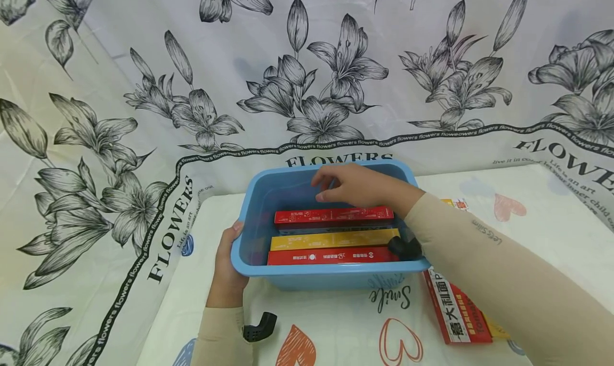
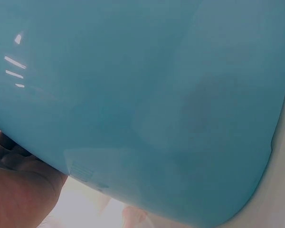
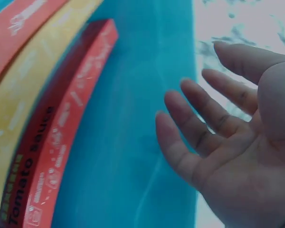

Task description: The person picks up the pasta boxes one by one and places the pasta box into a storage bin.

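A blue plastic bin (image 1: pixel 316 283) stands on the patterned cloth. Inside it, standing on edge, are a red box (image 1: pixel 336 215) at the back, a yellow box (image 1: pixel 336 240) in the middle and a red box (image 1: pixel 331 255) at the front. My left hand (image 1: pixel 230 265) grips the bin's left rim with the thumb at the top edge; in the left wrist view its fingers lie partly hidden by the bin wall. Over the back of the bin, my right hand (image 1: pixel 350 185) holds nothing, its fingers apart and loosely bent. "Tomato sauce" is printed on the rear red box (image 3: pixel 61 142).
Right of the bin, a red box (image 1: pixel 453 307) marked "Tomato" lies on the cloth with yellow packaging (image 1: pixel 496 328) beside it, partly under my right sleeve. A floral curtain (image 1: pixel 321 73) hangs behind the bin. Black wrist camera mounts (image 1: pixel 260 327) sit on the arms.
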Tool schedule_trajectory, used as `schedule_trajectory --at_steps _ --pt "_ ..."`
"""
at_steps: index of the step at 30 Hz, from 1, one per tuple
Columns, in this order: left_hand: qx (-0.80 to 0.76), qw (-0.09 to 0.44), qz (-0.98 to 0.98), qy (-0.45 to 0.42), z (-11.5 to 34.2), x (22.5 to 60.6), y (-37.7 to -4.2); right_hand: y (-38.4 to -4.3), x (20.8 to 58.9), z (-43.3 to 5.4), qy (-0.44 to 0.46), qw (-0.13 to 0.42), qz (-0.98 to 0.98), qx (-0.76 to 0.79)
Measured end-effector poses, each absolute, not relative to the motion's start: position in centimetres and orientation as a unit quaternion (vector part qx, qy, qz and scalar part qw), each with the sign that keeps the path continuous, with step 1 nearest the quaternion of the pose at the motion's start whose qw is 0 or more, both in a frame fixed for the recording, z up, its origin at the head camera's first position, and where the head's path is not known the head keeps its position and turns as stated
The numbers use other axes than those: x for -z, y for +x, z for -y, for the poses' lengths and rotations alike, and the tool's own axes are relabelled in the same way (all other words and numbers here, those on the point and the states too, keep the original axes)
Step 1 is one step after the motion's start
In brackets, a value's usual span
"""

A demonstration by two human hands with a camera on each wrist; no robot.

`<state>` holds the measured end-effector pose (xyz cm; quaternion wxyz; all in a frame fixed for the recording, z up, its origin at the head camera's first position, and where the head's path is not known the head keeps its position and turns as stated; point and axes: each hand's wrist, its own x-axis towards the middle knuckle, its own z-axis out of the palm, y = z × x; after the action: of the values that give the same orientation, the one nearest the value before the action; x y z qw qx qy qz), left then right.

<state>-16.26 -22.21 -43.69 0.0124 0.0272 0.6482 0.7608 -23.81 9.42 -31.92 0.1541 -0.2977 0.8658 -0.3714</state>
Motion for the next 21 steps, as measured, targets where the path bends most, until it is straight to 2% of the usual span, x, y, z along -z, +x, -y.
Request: schedule_trajectory --at_steps 10,21 --pt "-0.761 0.014 -0.648 0.023 22.2 43.6 -16.3 -23.6 31.6 -11.6 -0.256 0.111 -0.799 0.532" --pt "-0.759 0.015 -0.651 0.019 22.1 43.5 -16.2 -22.8 30.8 -13.1 -0.263 0.066 -0.705 0.655"
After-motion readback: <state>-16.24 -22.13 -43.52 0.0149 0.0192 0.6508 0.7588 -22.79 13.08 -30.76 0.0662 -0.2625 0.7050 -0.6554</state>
